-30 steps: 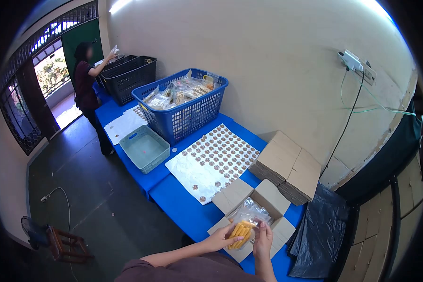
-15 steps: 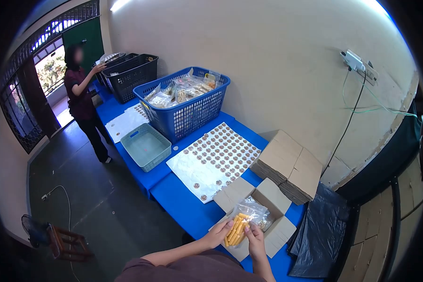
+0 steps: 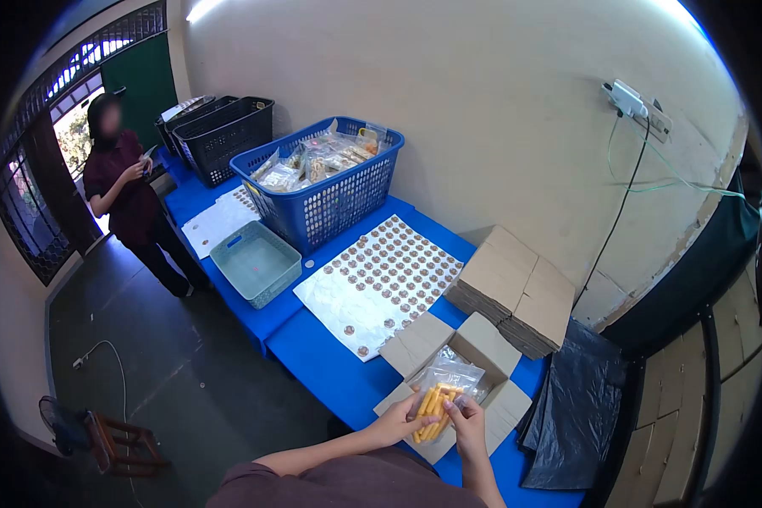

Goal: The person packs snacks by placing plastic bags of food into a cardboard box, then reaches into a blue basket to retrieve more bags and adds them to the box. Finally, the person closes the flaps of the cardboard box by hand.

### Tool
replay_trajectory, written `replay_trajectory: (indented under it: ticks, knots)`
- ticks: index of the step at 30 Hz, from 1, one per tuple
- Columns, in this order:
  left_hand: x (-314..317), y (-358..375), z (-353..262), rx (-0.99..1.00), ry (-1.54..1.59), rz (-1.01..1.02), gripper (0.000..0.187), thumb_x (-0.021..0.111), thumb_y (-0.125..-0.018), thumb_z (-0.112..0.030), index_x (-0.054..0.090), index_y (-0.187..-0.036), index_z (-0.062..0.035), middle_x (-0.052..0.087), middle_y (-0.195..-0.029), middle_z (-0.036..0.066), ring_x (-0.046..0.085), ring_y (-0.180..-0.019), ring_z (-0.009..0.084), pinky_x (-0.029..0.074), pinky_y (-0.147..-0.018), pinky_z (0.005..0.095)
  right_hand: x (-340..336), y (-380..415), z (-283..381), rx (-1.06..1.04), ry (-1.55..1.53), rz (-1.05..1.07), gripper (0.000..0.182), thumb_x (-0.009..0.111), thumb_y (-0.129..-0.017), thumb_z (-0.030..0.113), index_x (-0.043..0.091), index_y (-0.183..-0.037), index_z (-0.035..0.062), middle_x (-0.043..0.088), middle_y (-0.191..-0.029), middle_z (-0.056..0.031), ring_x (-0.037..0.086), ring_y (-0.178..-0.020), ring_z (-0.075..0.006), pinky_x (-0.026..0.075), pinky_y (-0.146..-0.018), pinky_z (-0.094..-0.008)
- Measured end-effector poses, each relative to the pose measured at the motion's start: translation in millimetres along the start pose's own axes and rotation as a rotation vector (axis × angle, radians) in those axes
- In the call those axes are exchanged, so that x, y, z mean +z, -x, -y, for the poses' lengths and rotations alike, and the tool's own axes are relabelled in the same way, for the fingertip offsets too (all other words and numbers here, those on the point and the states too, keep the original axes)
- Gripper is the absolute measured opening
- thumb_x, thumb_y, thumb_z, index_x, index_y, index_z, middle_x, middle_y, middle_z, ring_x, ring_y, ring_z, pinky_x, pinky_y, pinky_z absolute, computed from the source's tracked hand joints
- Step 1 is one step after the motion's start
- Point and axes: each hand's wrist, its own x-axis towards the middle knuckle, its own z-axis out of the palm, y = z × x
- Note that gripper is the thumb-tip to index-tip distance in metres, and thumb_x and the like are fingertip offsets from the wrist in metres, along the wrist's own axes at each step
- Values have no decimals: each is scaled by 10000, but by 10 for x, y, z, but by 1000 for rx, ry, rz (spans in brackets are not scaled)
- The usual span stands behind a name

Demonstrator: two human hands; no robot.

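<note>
A clear plastic bag of yellow sticks [image 3: 433,413] is held between my two hands in front of an open cardboard box [image 3: 505,406]. My left hand [image 3: 396,423] grips the left side of the bag with its fingers closed. On the right side, my right hand [image 3: 467,423] pinches the bag with the thumb over its front. Behind the held bag, clear plastic packets [image 3: 455,369] show inside the box. Beyond the box lies a white sheet [image 3: 326,302] with rows of round brown stickers.
Flattened cardboard [image 3: 516,279] is stacked at the right, beside black plastic sheets [image 3: 577,406]. A blue basket [image 3: 330,207] of packets, a green tray [image 3: 258,267] and black baskets [image 3: 229,140] stand farther along the blue table [image 3: 313,356]. A person [image 3: 127,190] stands at the far left.
My hands have tilted the bag slightly, and my right hand has moved a little to the right and up. The other person has drawn back from the black baskets, now holding a small item.
</note>
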Motion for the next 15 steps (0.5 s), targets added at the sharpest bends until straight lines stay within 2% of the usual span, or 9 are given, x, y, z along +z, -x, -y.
replay_trajectory:
  ticks: [3, 6, 9, 14, 15]
  knots:
    - [-20, -5, 24, 30, 38, -64, 491, 514, -961, -308, 383, -1309, 13, 549, -1149, 94, 524, -1077, 119, 437, -884, 267, 81, 31, 25, -61, 32, 27, 306, 646, -876, 145, 578, -1122, -22, 645, -945, -36, 594, -884, -106, 454, -818, -260]
    - [11, 22, -123, 53, 71, -144, 462, 469, -982, -294, 385, -1310, 20, 544, -1153, 87, 517, -1074, 113, 425, -895, 257, 169, 73, 89, 1, -5, 84, 364, 631, -887, 129, 529, -1190, -46, 639, -968, -53, 582, -871, -86, 457, -795, -239]
    - [-16, 42, -84, 36, -2, -185, 452, 433, -995, -299, 393, -1310, 23, 541, -1155, 84, 517, -1057, 112, 420, -901, 256, 225, 59, 100, 23, -47, 61, 343, 624, -891, 129, 541, -1173, -48, 639, -953, -36, 575, -860, -77, 453, -795, -236]
    - [-30, 47, -38, 41, 48, -171, 459, 385, -1006, -343, 421, -1290, 15, 548, -1130, 75, 501, -1060, 103, 411, -903, 248, 84, 57, 52, 48, 4, 104, 389, 534, -946, 219, 538, -1230, -46, 610, -1148, -94, 526, -1091, -141, 380, -962, -273]
    - [-36, 59, -14, 36, 50, -165, 459, 385, -1006, -343, 421, -1290, 15, 548, -1130, 75, 501, -1060, 103, 411, -903, 248, 75, 62, 36, 51, 3, 95, 389, 534, -946, 219, 538, -1230, -46, 610, -1148, -94, 526, -1091, -141, 380, -962, -273]
